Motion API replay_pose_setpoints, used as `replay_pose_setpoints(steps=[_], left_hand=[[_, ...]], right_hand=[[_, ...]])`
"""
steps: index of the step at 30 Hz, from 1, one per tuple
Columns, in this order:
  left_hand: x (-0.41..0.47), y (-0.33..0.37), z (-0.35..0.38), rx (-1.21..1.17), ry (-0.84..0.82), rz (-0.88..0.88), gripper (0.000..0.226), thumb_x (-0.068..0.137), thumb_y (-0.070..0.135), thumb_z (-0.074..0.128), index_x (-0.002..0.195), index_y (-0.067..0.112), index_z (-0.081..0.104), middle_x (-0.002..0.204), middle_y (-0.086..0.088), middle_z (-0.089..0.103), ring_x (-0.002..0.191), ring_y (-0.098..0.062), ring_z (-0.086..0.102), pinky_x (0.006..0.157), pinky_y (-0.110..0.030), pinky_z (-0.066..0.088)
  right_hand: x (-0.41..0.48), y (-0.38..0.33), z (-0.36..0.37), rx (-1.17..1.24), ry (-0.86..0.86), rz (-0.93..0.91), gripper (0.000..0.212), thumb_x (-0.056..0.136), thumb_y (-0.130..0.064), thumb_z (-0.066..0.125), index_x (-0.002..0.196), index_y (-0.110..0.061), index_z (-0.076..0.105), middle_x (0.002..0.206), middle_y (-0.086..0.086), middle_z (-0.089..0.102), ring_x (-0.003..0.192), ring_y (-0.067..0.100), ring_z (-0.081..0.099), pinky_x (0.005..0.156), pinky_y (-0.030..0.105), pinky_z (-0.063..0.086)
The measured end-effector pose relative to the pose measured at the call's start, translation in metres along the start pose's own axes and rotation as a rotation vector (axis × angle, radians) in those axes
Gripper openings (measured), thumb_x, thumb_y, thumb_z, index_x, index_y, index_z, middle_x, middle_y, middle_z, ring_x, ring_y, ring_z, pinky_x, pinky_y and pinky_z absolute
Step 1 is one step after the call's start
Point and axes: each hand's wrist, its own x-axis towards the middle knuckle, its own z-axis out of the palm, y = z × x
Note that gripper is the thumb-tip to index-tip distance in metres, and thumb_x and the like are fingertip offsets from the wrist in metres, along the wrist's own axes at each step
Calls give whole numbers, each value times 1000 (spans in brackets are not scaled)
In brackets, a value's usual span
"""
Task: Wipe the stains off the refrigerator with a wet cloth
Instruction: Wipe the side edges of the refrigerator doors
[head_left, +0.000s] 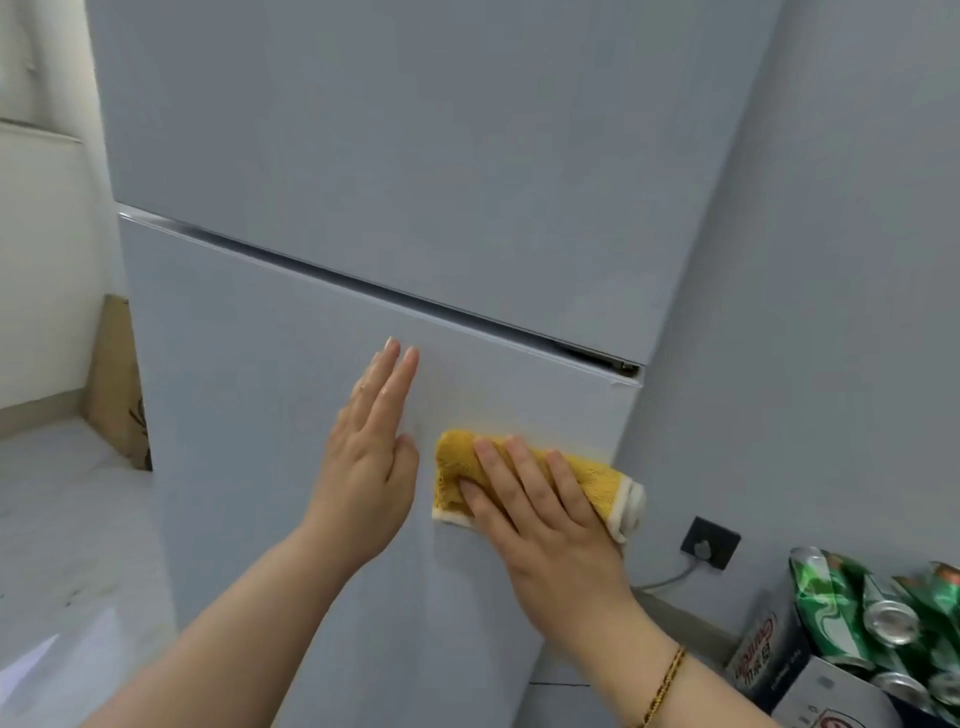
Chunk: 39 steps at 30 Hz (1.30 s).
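Note:
A pale grey two-door refrigerator (363, 208) fills the view, with a dark gap between its upper and lower doors. My right hand (540, 514) presses a folded yellow cloth (597, 475) with a white edge flat against the lower door, near the door's right edge. My left hand (371, 457) lies flat on the same door just left of the cloth, fingers straight and together, holding nothing. I can make out no distinct stain on the door.
A wall socket (709, 543) with a plugged grey cable sits on the wall to the right. Below it a box (769, 660) holds several green cans (831, 603). Brown cardboard (117, 384) leans left of the fridge on the pale floor (67, 519).

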Motion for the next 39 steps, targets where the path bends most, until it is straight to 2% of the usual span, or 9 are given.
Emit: replay_pose_setpoints(steps=[4, 8, 15, 21, 28, 31, 34, 37, 39], left_hand=[[32, 13, -4, 74, -21, 12, 62, 75, 16, 21, 127, 42, -3, 130, 35, -11, 124, 20, -9, 97, 4, -12], [40, 16, 3, 122, -62, 7, 67, 72, 16, 18, 126, 40, -13, 129, 33, -23, 124, 16, -19, 97, 1, -19], [43, 17, -4, 56, -36, 0, 64, 71, 14, 21, 128, 39, 8, 131, 34, -6, 123, 21, -3, 101, 1, -8], [43, 17, -10, 97, -71, 12, 66, 70, 15, 20, 127, 41, -1, 128, 37, -12, 115, 28, -11, 96, 5, -13], [43, 14, -5, 73, 20, -31, 68, 71, 14, 23, 132, 36, 1, 133, 32, -9, 126, 16, -4, 102, -1, -7], [50, 5, -11, 111, 64, -101, 64, 85, 5, 31, 143, 23, 9, 137, 23, -3, 133, 5, 0, 105, -10, -4], [53, -1, -14, 136, -2, -137, 69, 87, -4, 35, 145, 20, 8, 136, 24, -7, 128, 11, -6, 98, 1, -11], [50, -2, -13, 127, -14, -123, 68, 86, 0, 33, 145, 21, 7, 137, 25, -9, 127, 11, -8, 91, 8, -14], [49, -2, -12, 120, -5, -102, 69, 79, 13, 27, 144, 23, 6, 137, 25, -11, 128, 10, -8, 92, 7, -14]], right_hand=[[8, 56, -30, -40, 86, 30, 48, 93, -4, 8, 127, -17, 41, 138, 6, 34, 127, 28, 33, 111, 43, 9], [12, 77, -42, -64, 131, 85, 51, 95, -6, 4, 130, -16, 39, 140, 9, 32, 143, 27, 7, 113, 42, 8], [68, 34, -26, -84, 108, 93, 52, 80, -13, 27, 122, -13, 59, 137, 12, 48, 127, 28, 30, 110, 42, 6], [23, 80, -48, -156, 38, -27, 56, 94, -7, -5, 128, -12, 39, 138, 11, 33, 126, 30, 33, 110, 44, 10], [55, 49, -26, -161, 146, 61, 46, 88, -6, 17, 129, -10, 38, 139, 11, 30, 126, 32, 30, 110, 44, 8], [80, 35, -23, -132, 147, 75, 49, 88, -6, 21, 118, -11, 60, 132, 20, 50, 114, 34, 37, 102, 45, 23], [80, 53, -40, -39, 257, 9, 56, 94, -5, 16, 102, -15, 70, 119, 13, 63, 97, 28, 42, 86, 37, 32], [71, 77, -58, -47, 353, -49, 42, 96, -8, 26, 107, -16, 67, 124, 7, 61, 101, 25, 45, 95, 37, 28], [74, 85, -59, -106, 268, -39, 55, 96, -8, 15, 108, -14, 68, 126, 9, 60, 109, 29, 42, 101, 40, 22]])
